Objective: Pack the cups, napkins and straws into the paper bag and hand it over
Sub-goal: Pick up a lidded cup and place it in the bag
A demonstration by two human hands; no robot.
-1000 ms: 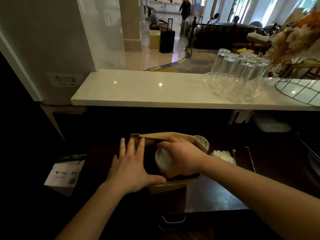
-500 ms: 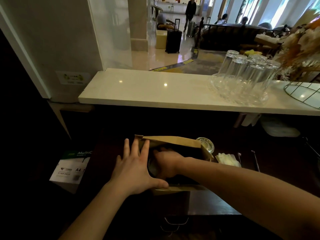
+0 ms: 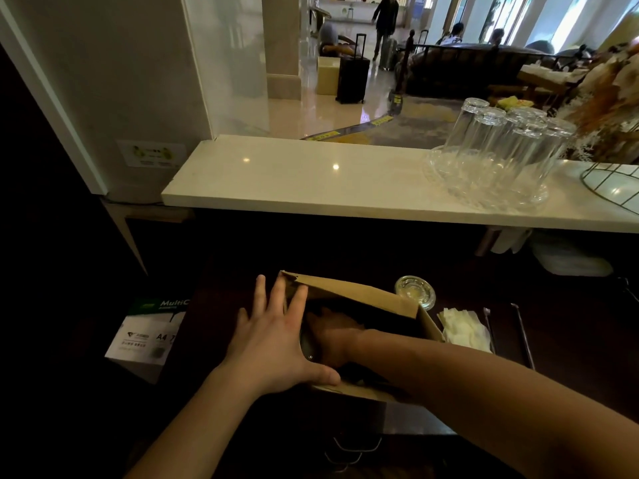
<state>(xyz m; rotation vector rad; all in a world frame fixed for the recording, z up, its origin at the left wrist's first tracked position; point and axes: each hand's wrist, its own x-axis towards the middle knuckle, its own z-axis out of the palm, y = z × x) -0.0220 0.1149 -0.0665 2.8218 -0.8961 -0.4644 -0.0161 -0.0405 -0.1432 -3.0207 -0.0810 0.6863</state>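
A brown paper bag [image 3: 359, 295] stands open on the dark lower counter. My left hand [image 3: 276, 340] lies spread flat against the bag's left side, thumb hooked over its near rim. My right hand [image 3: 332, 331] is deep inside the bag, wrapped round a clear cup [image 3: 306, 344] of which only a dark edge shows. A second clear lidded cup [image 3: 415, 291] stands just behind the bag's right corner. White napkins [image 3: 463, 328] lie to the right of the bag. Two thin straws [image 3: 522, 331] lie beyond them.
A white marble counter [image 3: 311, 181] runs above, carrying a glass tray of upturned glasses [image 3: 498, 160] and a wire basket [image 3: 615, 188] at the right. A box of A4 paper [image 3: 145, 337] sits low on the left. A lobby with people and luggage lies beyond.
My right hand has gone down into the bag with the cup, which was above the rim a second ago. My left hand has stayed pressed on the bag's side.
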